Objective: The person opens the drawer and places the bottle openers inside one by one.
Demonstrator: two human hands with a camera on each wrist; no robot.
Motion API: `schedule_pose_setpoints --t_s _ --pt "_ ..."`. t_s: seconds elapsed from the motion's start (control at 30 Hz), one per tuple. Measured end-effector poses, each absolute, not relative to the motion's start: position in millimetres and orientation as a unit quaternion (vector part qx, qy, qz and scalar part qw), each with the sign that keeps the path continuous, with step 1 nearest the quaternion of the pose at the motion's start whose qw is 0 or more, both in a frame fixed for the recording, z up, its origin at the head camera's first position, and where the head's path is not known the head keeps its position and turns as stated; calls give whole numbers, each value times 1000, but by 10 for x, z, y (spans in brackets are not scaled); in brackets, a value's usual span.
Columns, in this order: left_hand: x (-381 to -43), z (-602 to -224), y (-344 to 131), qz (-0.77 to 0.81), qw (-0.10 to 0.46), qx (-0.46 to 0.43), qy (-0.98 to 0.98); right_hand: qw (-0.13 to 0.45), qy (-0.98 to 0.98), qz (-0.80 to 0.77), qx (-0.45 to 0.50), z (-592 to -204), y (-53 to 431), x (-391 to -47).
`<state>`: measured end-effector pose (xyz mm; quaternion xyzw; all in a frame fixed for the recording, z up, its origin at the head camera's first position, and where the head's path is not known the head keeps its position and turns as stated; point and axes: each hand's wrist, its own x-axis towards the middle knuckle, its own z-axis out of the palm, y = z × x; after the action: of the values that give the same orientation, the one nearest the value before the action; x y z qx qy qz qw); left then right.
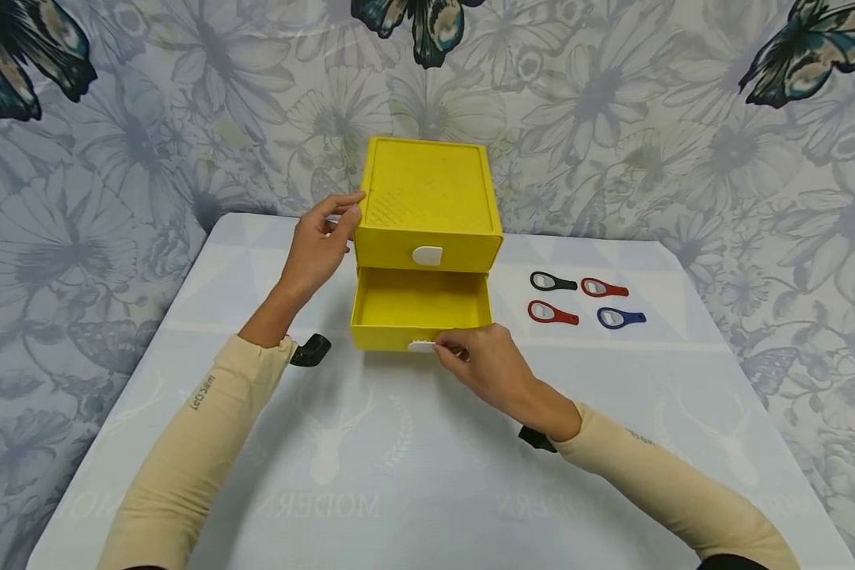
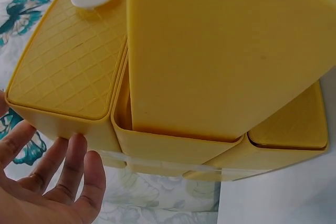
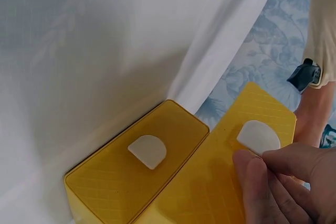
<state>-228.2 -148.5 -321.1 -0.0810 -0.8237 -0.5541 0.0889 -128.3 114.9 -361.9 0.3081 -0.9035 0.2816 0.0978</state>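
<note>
Past beige sleeves (image 1: 192, 459), pinching half-round white mid-frame knob (image 1: 420, 347) with right hand (image 1: 495, 368); touching crosshatched, seemingly plastic cabinet (image 1: 431, 186) with relaxed left hand (image 1: 315, 247).

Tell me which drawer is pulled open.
The middle drawer, its white handle pinched by the right hand; the top drawer and the bottom drawer are closed.

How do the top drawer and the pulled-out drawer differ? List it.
The top drawer is shut; the pulled-out drawer stands open, its inside showing. The right hand pinches the pulled-out drawer's white handle; no hand touches the top drawer's handle. Both are yellow with white handles.
</note>
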Motion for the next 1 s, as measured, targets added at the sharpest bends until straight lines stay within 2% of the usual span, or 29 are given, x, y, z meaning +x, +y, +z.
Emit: schedule_pose_setpoints --t_s 0.6,1.0 --pt "-2301 -3221 -1494 -564 86 -99 -815 112 -904 258 322 -3640 1156 -1071" --pt "-2303 -3230 -1496 -573 89 -96 -809 112 -904 254 325 -3643 1165 -1064"
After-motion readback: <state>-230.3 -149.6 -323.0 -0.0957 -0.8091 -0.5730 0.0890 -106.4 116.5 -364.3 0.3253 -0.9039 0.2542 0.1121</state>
